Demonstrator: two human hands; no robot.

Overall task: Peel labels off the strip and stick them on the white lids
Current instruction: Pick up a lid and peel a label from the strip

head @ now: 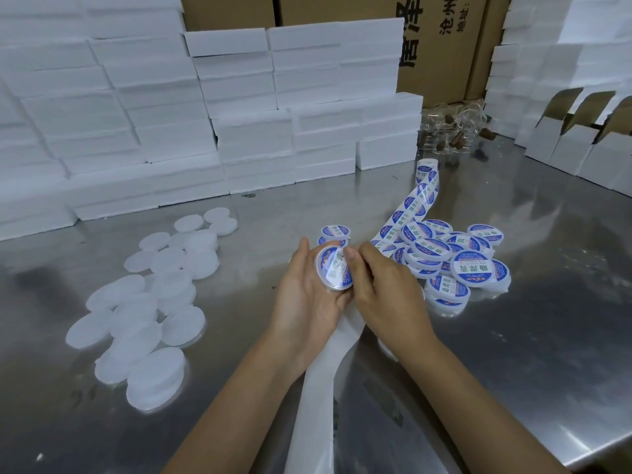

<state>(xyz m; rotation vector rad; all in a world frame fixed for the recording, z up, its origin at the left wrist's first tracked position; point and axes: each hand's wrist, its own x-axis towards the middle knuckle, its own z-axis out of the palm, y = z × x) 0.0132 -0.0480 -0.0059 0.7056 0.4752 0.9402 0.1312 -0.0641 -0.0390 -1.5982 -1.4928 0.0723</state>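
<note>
While left hand (307,289) cradles labelled lid (333,268) palm-up, right hand (379,289) fingertips press its label.

Cardboard box (441,32), large print: black Chinese characters turned sideways, "唐泽" readable.
Cardboard box, smaller print: "沧州" and beside it "地址:", also sideways.
Labelled lid (475,268) on top of the pile: blue and white round label with large green Chinese characters, too blurred to read with certainty.
Label strip (415,203): the same blue and white round labels, print too small to read.
Lid in hand (333,268): same label, characters not legible.
</note>
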